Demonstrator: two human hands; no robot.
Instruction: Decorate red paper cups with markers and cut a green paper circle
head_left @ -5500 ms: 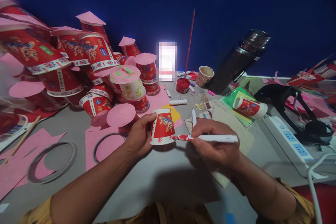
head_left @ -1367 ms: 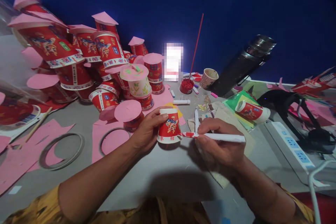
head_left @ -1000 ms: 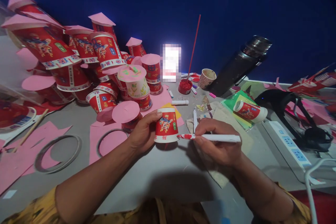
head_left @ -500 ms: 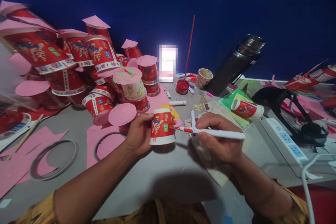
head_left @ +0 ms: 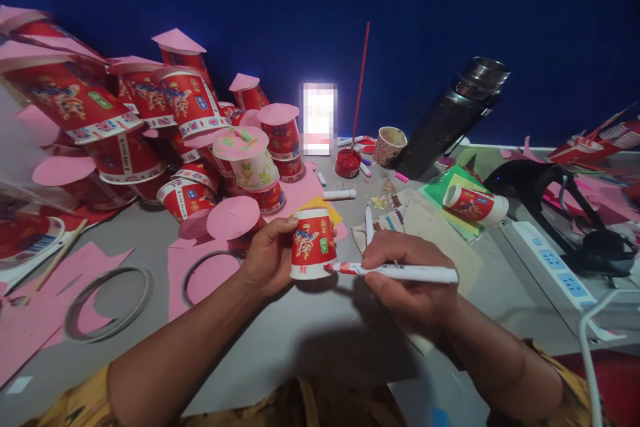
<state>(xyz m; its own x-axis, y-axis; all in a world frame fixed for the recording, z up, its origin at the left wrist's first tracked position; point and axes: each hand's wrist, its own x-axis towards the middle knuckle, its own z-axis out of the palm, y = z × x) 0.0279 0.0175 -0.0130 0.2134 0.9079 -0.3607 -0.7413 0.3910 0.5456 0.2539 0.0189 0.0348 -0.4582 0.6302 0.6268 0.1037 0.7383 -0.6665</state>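
Observation:
My left hand (head_left: 273, 257) is wrapped round a red paper cup (head_left: 314, 243) with a printed figure and a green label, its white rim band downward. In my right hand (head_left: 413, 273) is a white marker (head_left: 420, 273) with a red tip, which points left and meets the cup's white band at its right side. A small red mark shows on the band's left part. Another white pen (head_left: 369, 223) stands out above my right fingers; its lower end is hidden.
Stacked red cups with pink paper tops (head_left: 125, 153) crowd the left. Behind are a red pot (head_left: 348, 163) with a stick, a patterned cup (head_left: 390, 147) and a leaning black flask (head_left: 450, 120). A power strip (head_left: 550, 267) lies right, tape rings (head_left: 75, 320) left.
The marker in my right hand has moved down and left, from beside the cup to its lower white band. The cup has shifted slightly right in my left hand.

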